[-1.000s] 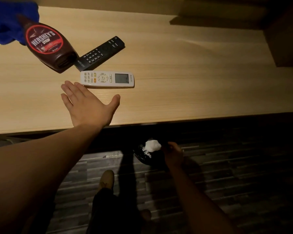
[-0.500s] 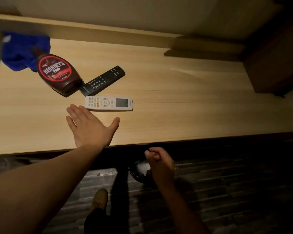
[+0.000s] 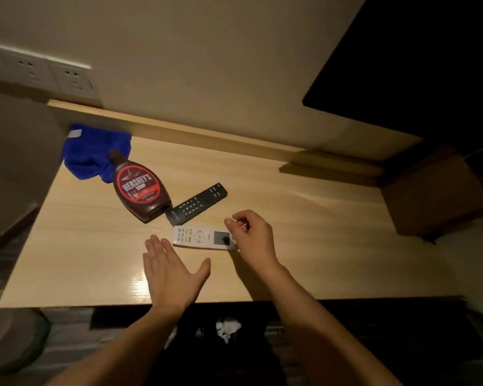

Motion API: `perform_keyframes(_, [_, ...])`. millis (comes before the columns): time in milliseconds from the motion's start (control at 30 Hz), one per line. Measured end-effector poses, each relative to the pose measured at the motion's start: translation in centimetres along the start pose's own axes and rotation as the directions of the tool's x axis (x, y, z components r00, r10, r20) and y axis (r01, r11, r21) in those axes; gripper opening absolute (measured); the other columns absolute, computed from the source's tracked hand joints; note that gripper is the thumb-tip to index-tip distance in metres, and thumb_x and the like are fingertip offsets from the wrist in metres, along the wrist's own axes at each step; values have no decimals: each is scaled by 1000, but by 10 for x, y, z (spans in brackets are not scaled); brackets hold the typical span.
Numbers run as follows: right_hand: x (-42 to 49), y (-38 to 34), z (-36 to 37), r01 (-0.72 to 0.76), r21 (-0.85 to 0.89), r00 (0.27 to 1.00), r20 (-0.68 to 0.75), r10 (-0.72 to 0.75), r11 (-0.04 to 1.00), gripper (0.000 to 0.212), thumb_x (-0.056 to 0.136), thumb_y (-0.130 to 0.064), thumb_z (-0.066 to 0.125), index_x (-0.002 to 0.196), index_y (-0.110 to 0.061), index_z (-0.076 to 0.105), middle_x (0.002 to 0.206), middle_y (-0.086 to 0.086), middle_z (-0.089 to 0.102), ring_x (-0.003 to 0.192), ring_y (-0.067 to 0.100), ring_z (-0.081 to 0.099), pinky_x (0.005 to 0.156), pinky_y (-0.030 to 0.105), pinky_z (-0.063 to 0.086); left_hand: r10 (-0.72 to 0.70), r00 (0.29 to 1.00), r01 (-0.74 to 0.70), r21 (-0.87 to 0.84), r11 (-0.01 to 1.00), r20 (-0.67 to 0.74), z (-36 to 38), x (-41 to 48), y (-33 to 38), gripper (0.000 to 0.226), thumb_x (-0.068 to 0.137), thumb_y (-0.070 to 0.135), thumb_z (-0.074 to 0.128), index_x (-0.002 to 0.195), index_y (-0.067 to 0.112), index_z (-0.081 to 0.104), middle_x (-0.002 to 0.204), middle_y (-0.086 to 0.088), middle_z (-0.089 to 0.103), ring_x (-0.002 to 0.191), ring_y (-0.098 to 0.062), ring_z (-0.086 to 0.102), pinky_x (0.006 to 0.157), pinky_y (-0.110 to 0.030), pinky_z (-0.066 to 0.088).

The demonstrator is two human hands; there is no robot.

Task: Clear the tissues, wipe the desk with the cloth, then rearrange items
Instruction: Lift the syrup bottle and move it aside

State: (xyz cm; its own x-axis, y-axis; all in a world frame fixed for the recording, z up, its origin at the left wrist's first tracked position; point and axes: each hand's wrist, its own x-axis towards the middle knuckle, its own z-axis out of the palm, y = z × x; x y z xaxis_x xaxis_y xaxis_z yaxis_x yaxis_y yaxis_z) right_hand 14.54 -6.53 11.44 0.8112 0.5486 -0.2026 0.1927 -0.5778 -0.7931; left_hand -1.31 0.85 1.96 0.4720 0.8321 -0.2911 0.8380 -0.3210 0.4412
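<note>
A blue cloth (image 3: 91, 151) lies crumpled at the back left of the wooden desk (image 3: 304, 235). In front of it a brown syrup bottle (image 3: 140, 188) lies on its side, with a black remote (image 3: 197, 203) beside it and a white remote (image 3: 204, 237) nearer me. My left hand (image 3: 170, 271) rests flat and open on the desk, just in front of the white remote. Over the right end of that remote hovers my right hand (image 3: 253, 235), fingers loosely curled, holding nothing. White crumpled tissues (image 3: 227, 327) sit in a dark bin under the desk's front edge.
A brown cardboard box (image 3: 435, 190) stands at the desk's right end. Wall sockets (image 3: 67, 78) are on the wall at the back left. A dark screen (image 3: 430, 65) fills the upper right. A grey upholstered surface (image 3: 14, 151) borders the desk on the left.
My right hand has risen from the bin below the desk to above the white remote's right end. The view has tilted up. My left hand stays flat on the desk.
</note>
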Motion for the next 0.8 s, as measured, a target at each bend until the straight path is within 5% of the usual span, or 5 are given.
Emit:
perform_keyframes(100, [35, -31, 11, 11, -76, 998, 67, -6, 997, 19, 94, -41, 69, 101, -24, 69, 91, -4, 70, 84, 16, 69, 78, 43, 61, 15, 997, -7, -107, 994, 72, -28, 5, -18, 101, 90, 77, 46, 162, 8, 32, 175, -11, 17, 161, -28, 13, 130, -46, 16])
perform_keyframes(233, [76, -75, 33, 78, -168, 981, 189, -46, 983, 22, 93, -41, 70, 102, -21, 70, 89, -3, 70, 84, 17, 66, 79, 43, 58, 12, 990, 33, -305, 952, 142, -73, 32, -50, 68, 90, 64, 62, 138, 16, 64, 141, -4, 63, 127, -20, 54, 107, -39, 45])
perform_keyframes(600, [162, -125, 129, 84, -356, 847, 517, 121, 931, 43, 85, -43, 79, 109, -12, 64, 103, 8, 71, 96, 26, 66, 84, 39, 54, -318, 911, 410, -647, 643, 261, -138, 154, -59, 68, 93, 46, 76, 141, 3, 56, 122, -15, 69, 108, -30, 67, 99, -43, 56])
perform_keyframes(733, [175, -123, 143, 41, -442, 760, 596, 260, 896, 46, 83, -46, 81, 103, -7, 68, 99, 8, 72, 90, 25, 66, 76, 36, 53, -349, 882, 461, -734, 498, 317, -137, 189, -63, 53, 91, 37, 82, 125, 0, 63, 114, -17, 73, 101, -34, 72, 97, -51, 60])
perform_keyframes(800, [178, -118, 147, 35, -470, 712, 631, 309, 882, 46, 81, -47, 83, 96, -5, 71, 94, 8, 75, 86, 26, 71, 74, 36, 57, -330, 888, 455, -720, 523, 322, -138, 200, -62, 42, 92, 32, 81, 114, -1, 67, 107, -18, 75, 95, -34, 73, 92, -48, 61])
